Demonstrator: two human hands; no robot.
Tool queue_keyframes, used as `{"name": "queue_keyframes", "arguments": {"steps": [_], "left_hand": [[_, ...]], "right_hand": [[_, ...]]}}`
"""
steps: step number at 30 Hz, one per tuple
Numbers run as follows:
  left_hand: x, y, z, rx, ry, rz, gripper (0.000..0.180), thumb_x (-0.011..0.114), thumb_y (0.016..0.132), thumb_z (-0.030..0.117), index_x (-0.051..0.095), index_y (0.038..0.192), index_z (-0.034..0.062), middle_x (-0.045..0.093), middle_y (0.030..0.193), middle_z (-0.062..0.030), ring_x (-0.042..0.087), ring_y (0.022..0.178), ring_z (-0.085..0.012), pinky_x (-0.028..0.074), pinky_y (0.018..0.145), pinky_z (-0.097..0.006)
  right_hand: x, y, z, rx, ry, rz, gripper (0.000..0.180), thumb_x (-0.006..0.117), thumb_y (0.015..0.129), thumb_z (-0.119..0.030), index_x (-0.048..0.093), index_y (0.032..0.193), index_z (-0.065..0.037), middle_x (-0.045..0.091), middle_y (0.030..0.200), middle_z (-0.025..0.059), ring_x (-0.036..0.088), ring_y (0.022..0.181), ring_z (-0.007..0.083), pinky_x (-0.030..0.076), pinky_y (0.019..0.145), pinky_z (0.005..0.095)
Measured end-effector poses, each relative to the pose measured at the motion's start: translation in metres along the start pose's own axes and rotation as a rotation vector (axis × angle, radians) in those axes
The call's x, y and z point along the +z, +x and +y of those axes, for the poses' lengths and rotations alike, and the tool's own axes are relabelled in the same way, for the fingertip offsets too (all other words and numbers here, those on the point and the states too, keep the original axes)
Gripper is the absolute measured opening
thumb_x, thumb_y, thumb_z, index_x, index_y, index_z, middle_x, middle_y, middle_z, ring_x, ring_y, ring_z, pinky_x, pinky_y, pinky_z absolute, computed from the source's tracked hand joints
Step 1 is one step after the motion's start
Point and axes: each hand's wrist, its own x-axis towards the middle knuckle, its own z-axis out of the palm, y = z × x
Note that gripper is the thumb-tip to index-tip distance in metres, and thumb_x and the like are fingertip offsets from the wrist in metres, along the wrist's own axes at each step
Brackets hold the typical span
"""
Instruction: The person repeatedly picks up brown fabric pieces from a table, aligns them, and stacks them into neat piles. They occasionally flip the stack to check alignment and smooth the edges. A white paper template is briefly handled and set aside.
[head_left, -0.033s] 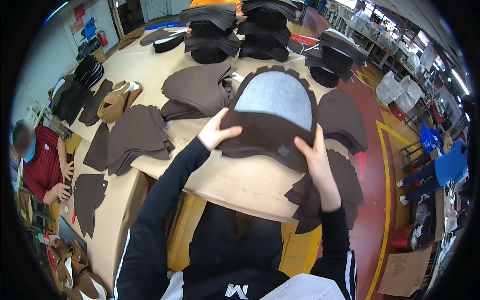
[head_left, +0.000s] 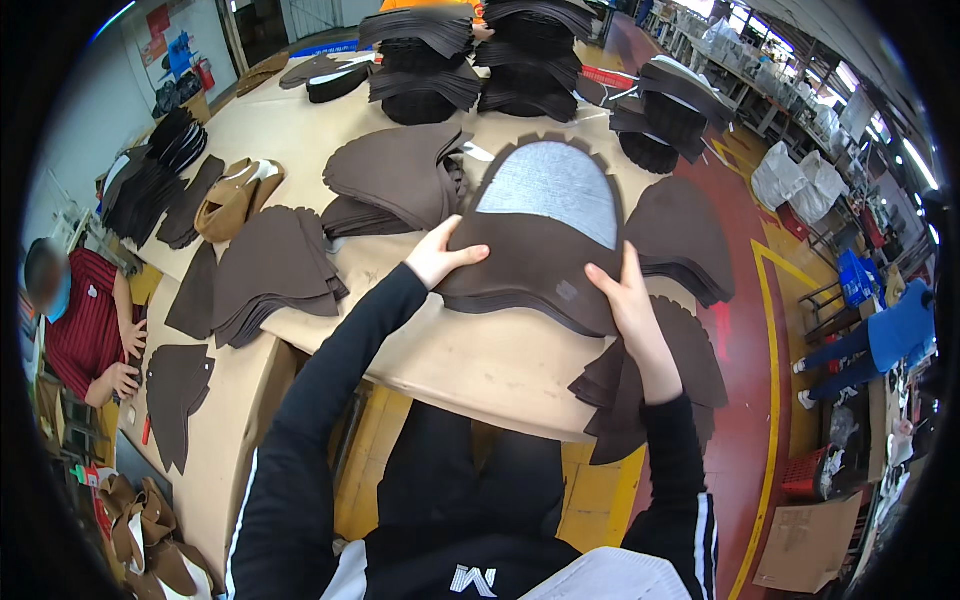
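Between my two hands is a dark brown cut piece point(head_left: 520, 262), like a shoe upper, with a notched curved far edge and a pale grey patch point(head_left: 555, 190) on its far half. My left hand point(head_left: 445, 255) grips its left edge, thumb on top and fingers mostly hidden underneath. At the near right side my right hand point(head_left: 628, 300) holds it the same way, thumb near a small grey mark. Further matching brown pieces lie under or behind it. A fanned pile of brown pieces point(head_left: 395, 180) sits beyond my left hand, and another stack point(head_left: 680, 235) is right of my right hand.
Tall dark stacks point(head_left: 425, 70) stand at the table's far side. Brown piles point(head_left: 265, 265) and a tan shoe upper point(head_left: 240, 195) lie left. More pieces point(head_left: 685, 350) overlap the right table edge. A seated person point(head_left: 85, 310) is at left; a person in blue point(head_left: 895, 330) stands right.
The held piece has shifted and tilted slightly, with its patch now catching more light. Both hands keep their grip and have moved only a little.
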Motion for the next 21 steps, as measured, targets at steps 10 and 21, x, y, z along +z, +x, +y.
{"name": "queue_keyframes", "arguments": {"steps": [10, 21], "left_hand": [[-0.029, 0.052, -0.020, -0.657, 0.167, -0.077, 0.052, 0.078, 0.082, 0.035, 0.067, 0.119, 0.0004, 0.071, 0.110, -0.0155, 0.069, 0.094, -0.0209, 0.053, 0.085, -0.029], [-0.002, -0.055, 0.026, -0.474, -0.084, -0.096, 0.062, 0.066, 0.093, 0.041, 0.050, 0.139, 0.0030, 0.061, 0.128, -0.0093, 0.060, 0.111, -0.0169, 0.049, 0.096, -0.030]], "right_hand": [[-0.020, 0.032, 0.047, 0.704, 0.078, -0.021, 0.053, 0.065, 0.094, -0.035, 0.052, 0.133, -0.001, 0.060, 0.127, 0.0171, 0.059, 0.116, 0.0231, 0.048, 0.096, 0.0349], [0.000, -0.024, -0.024, 0.617, 0.324, -0.265, 0.078, 0.080, 0.077, -0.021, 0.040, 0.140, 0.004, 0.056, 0.128, 0.0174, 0.058, 0.114, 0.0231, 0.046, 0.098, 0.0351]]}}
